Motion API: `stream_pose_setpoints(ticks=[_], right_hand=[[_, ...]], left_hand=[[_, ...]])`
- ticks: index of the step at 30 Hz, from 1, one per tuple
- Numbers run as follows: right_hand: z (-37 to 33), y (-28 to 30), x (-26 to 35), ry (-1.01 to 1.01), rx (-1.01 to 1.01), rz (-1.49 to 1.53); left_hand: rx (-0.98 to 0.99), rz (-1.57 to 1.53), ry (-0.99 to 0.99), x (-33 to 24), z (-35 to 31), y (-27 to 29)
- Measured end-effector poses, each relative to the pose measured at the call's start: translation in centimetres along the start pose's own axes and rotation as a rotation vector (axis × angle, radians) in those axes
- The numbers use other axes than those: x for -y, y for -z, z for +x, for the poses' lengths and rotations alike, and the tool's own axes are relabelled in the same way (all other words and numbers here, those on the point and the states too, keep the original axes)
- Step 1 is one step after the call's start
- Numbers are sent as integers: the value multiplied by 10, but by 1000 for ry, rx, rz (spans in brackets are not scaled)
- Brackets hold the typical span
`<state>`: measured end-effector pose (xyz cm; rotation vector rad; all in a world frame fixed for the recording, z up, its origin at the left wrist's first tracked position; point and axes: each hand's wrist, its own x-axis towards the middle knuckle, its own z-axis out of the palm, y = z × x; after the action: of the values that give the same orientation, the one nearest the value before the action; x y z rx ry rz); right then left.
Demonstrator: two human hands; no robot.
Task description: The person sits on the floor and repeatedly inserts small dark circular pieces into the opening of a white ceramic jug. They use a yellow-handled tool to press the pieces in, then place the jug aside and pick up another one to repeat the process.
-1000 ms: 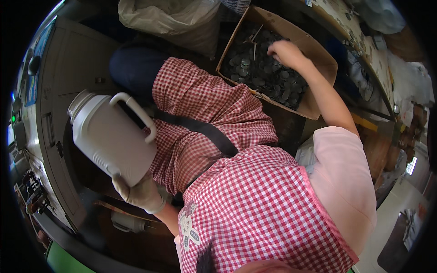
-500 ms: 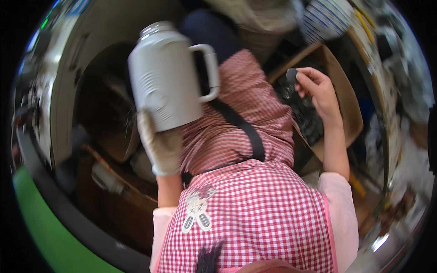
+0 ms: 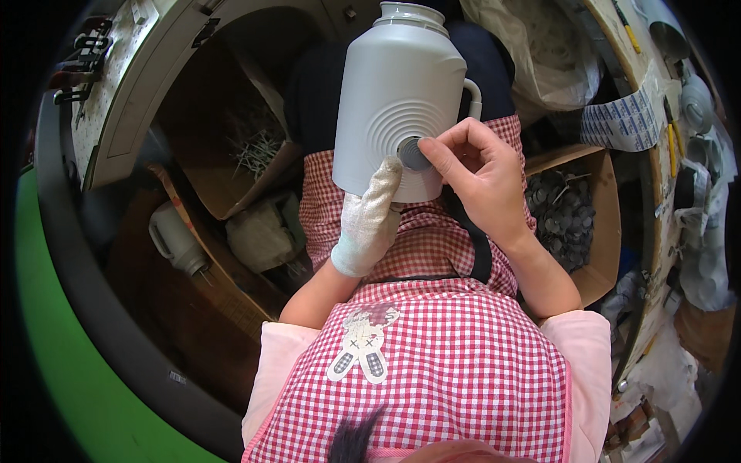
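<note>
A light grey plastic jug body (image 3: pixel 394 85), with a ringed pattern on its side and a handle on its right, rests above my lap. My left hand (image 3: pixel 370 220), in a whitish work glove, grips its lower end, the thumb lying on the ringed side. My bare right hand (image 3: pixel 482 174) pinches the edge of a small dark grey disc (image 3: pixel 414 153) between thumb and finger. The disc lies against the middle of the rings. Many similar grey discs (image 3: pixel 562 216) fill a cardboard box to my right.
The discs' cardboard box (image 3: pixel 606 231) stands beside my right forearm. To the left, another carton (image 3: pixel 247 189) holds thin pale sticks, and a second grey jug body (image 3: pixel 176 238) lies in a box. A cluttered bench edge (image 3: pixel 656 154) runs along the right; a green surface (image 3: pixel 69 339) is at lower left.
My left hand has brought the jug body rightward and turned its ringed side up toward me. My right hand has carried the disc from over the box onto the rings.
</note>
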<state>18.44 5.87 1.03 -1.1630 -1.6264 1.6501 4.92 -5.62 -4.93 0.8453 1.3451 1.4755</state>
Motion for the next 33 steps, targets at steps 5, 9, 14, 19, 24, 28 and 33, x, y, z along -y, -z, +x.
stream_pose_setpoints(ticks=[5,9,14,19,24,28,33], right_hand=[[1,-9,-7,86,-48,-65],[12,9,-9,6,67,-179],[28,14,-19,-66,-2,-142],[50,-5,-22,201,-81,-523],[52,6,-18,96,63,-402],[56,8,-22,303,-10,-645],[62,15,-20,317,89,-582]], left_hand=[[-24,314,-158,-2,2,0],[-125,-185,115,-9,3,-8],[-139,194,-95,-2,4,-1],[-131,802,-555,11,8,27],[-80,744,-570,20,8,32],[-93,775,-522,27,8,32],[-88,669,-527,34,11,35]])
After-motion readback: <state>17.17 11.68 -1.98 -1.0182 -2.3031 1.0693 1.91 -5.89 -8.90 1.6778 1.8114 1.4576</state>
